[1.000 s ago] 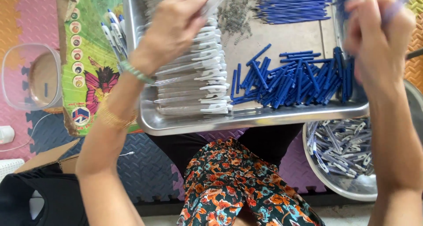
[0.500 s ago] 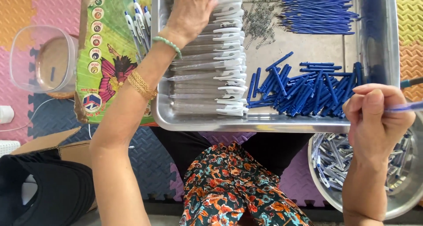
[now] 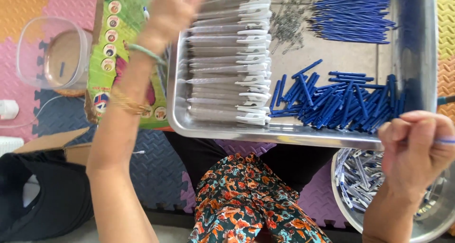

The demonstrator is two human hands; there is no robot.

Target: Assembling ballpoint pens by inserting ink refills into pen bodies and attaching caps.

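Head view, looking down at a steel tray (image 3: 303, 137) resting across the lap. Judging by what lies around, pen assembly is well under way but far from finished: a round metal bowl (image 3: 426, 224) just below the tray's right corner holds a layer of finished pens (image 3: 365, 176), while the tray still carries plenty of loose parts.

In the tray: a stacked row of clear pen barrels with white clips (image 3: 227, 58) on its left side, a small heap of springs (image 3: 286, 25) in the upper middle, blue refills (image 3: 353, 13) at upper right, short blue end pieces (image 3: 336, 100) piled at lower right.

Right hand (image 3: 417, 148), at the tray's lower right edge above the bowl, is curled shut on a pen (image 3: 446, 140), its blue tip poking out.

Left hand (image 3: 173, 6), blurred, is over the tray's upper left corner at the barrels; cannot tell whether it pinches one.
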